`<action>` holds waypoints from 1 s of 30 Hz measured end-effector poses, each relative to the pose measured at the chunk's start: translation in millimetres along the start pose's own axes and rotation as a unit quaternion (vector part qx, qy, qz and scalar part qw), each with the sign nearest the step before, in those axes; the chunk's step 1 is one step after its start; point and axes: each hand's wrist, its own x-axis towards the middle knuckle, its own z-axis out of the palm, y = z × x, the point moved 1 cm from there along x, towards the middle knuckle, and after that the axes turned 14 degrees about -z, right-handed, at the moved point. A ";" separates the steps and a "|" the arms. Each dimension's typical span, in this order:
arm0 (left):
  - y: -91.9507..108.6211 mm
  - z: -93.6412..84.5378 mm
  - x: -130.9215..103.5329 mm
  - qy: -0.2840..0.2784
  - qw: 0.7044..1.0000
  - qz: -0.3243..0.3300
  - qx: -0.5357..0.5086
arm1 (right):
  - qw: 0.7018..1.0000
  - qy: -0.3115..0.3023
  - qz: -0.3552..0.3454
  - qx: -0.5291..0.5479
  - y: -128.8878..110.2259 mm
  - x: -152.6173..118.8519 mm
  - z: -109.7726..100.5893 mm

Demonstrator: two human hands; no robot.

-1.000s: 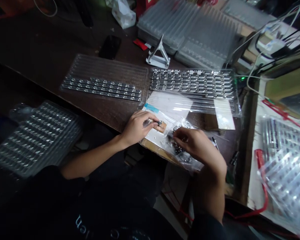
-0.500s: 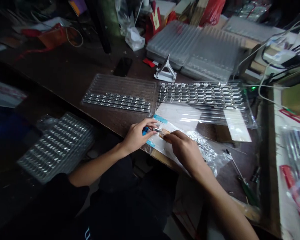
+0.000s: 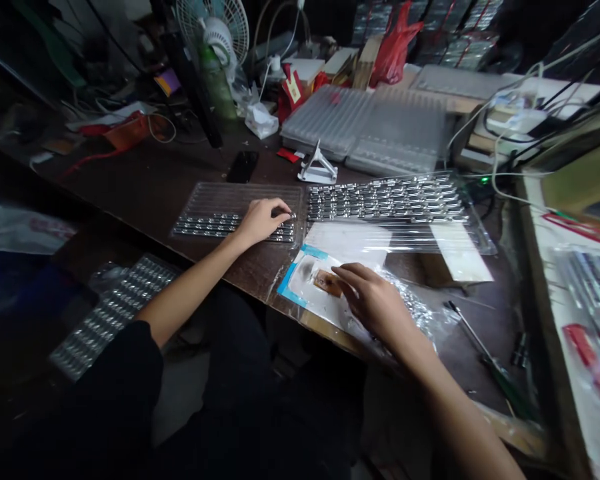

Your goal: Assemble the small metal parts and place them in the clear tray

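My left hand (image 3: 264,220) reaches over the left clear plastic tray (image 3: 220,195), above its rows of small shiny metal parts (image 3: 205,225). Its thumb and fingertips come together at the tray's right end; whatever they pinch is too small to make out. Near the bench's front edge, my right hand (image 3: 373,297) hovers with fingers loosely bent and apart. Beside its fingertips lies a small brown block (image 3: 327,283) on a white sheet with blue tape (image 3: 290,283). A clear bag of small metal pieces (image 3: 415,300) is partly hidden behind the right hand.
A second tray of metal parts (image 3: 385,200) adjoins on the right. Behind it stand a white stand (image 3: 319,167), a phone (image 3: 243,167) and stacked clear trays (image 3: 365,123). A screwdriver (image 3: 495,367) lies at right. More filled trays (image 3: 115,313) sit low at left.
My left hand has moved from the brown block up and left to the left tray. The small metal part no longer shows at the block. My right hand has loosened its fingers beside it.
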 end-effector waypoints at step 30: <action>102.3 22.4 -14.4 -0.123 0.977 0.115 0.131 | 0.988 -0.148 0.013 0.045 8.8 -31.5 -23.7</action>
